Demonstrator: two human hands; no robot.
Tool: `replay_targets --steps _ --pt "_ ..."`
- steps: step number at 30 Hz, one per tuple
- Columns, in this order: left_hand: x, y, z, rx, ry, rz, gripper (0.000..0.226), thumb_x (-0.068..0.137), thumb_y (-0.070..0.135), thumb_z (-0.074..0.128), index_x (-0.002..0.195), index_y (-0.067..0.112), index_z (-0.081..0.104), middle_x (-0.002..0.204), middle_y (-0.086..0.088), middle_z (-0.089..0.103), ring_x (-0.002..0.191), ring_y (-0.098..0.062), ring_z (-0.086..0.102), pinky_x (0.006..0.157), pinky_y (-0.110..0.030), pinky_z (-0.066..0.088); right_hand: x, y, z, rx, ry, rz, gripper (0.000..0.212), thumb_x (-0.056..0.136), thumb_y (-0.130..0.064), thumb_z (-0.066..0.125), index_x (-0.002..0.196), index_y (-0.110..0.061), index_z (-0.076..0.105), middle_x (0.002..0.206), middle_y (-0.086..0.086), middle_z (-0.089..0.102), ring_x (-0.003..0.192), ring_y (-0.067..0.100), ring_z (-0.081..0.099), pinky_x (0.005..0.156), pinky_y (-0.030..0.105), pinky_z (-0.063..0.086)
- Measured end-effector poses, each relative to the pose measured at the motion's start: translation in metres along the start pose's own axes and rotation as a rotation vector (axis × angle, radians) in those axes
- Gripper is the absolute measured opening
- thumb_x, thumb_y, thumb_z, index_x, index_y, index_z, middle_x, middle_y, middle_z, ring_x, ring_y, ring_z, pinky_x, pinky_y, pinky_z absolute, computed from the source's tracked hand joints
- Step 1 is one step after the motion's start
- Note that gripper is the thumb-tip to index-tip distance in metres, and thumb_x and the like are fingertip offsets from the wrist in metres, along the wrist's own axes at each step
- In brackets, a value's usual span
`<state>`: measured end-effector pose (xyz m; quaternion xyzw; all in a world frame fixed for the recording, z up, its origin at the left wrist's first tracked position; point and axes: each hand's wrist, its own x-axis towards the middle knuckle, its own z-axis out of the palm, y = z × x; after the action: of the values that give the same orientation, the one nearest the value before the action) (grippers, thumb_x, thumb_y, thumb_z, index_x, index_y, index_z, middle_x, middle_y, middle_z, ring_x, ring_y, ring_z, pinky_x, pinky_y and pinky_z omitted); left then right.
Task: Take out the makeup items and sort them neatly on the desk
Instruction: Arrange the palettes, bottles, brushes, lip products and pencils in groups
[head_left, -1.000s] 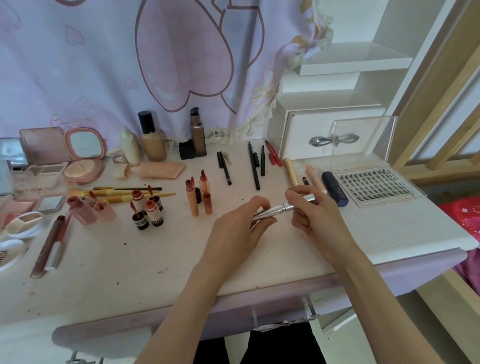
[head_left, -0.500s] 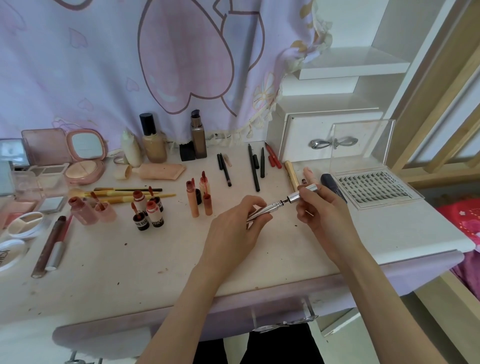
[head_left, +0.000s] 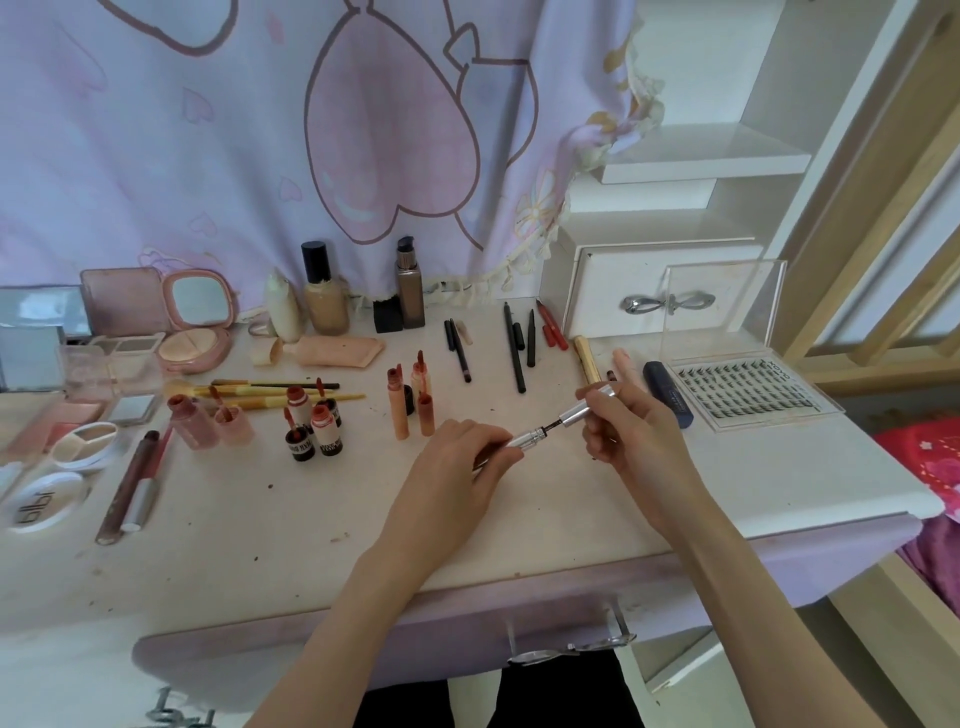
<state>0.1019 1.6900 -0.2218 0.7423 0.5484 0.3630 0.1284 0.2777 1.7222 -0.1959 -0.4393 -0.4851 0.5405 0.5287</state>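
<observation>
CHANGE: silver cap (head_left: 589, 408) drawn further off silver mascara tube (head_left: 522, 439), dark wand exposed | WHERE: frame centre, above tabletop (head_left: 753, 467) | GRIP: left hand (head_left: 457, 467) pinches tube, right hand (head_left: 623, 431) pinches cap | HANDLING: judged light, rigid, slick metal; best held mid-barrel.

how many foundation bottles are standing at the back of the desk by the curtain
3: a cream squeeze bottle, a beige glass bottle with a black cap, and a brown pump bottle, left to right in a row.

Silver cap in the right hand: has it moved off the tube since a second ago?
Yes. The silver cap has pulled away from the silver tube, up-right toward the lash tray, baring a thin dark wand.
</observation>
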Motion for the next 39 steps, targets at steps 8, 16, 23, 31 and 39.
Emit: replay_targets --steps 8,16,23,31,39 --pt "-0.032 -0.015 -0.054 0.038 0.055 -0.089 0.013 0.081 0.030 0.067 0.092 0.026 0.070 0.068 0.020 0.052 0.079 0.003 0.039 0.069 -0.009 0.030 -0.013 0.001 0.035 -0.327 -0.307 -0.036 0.019 0.092 -0.003 0.049 0.085 -0.011 0.065 0.055 -0.005 0.055 0.049 0.005 0.048 0.049 0.015 0.040" --pt "-0.058 -0.032 -0.094 0.135 0.129 -0.173 0.012 0.082 0.025 0.067 0.093 0.022 0.072 0.079 0.015 0.053 0.077 -0.005 0.044 0.077 -0.035 0.038 -0.018 0.004 0.075 -0.314 -0.384 -0.049 0.007 0.090 -0.009 0.058 0.090 -0.010 0.065 0.056 -0.007 0.058 0.052 0.007 0.052 0.053 0.018 0.042" --pt "-0.074 -0.041 -0.110 0.101 0.121 -0.251 0.012 0.085 0.024 0.065 0.095 0.022 0.071 0.082 0.010 0.053 0.079 -0.010 0.047 0.084 -0.040 0.040 -0.022 0.003 0.091 -0.274 -0.383 -0.040 0.012 0.092 -0.007 0.054 0.087 -0.010 0.065 0.062 0.003 0.056 0.051 0.007 0.049 0.052 0.018 0.040" --pt "-0.080 -0.047 -0.113 0.094 0.129 -0.256 0.011 0.085 0.024 0.064 0.094 0.023 0.071 0.081 0.014 0.053 0.079 -0.008 0.047 0.079 -0.033 0.038 -0.022 0.006 0.094 -0.282 -0.378 -0.037 0.015 0.093 -0.009 0.052 0.085 -0.014 0.064 0.059 -0.002 0.053 0.051 0.007 0.045 0.052 0.017 0.039" --pt "-0.081 -0.051 -0.113 0.092 0.155 -0.256 0.013 0.085 0.024 0.064 0.096 0.023 0.072 0.079 0.017 0.052 0.080 -0.005 0.045 0.080 -0.032 0.036 -0.020 0.010 0.095 -0.264 -0.376 -0.020 0.015 0.093 -0.010 0.052 0.084 -0.013 0.063 0.055 -0.004 0.050 0.051 0.009 0.042 0.050 0.017 0.037"
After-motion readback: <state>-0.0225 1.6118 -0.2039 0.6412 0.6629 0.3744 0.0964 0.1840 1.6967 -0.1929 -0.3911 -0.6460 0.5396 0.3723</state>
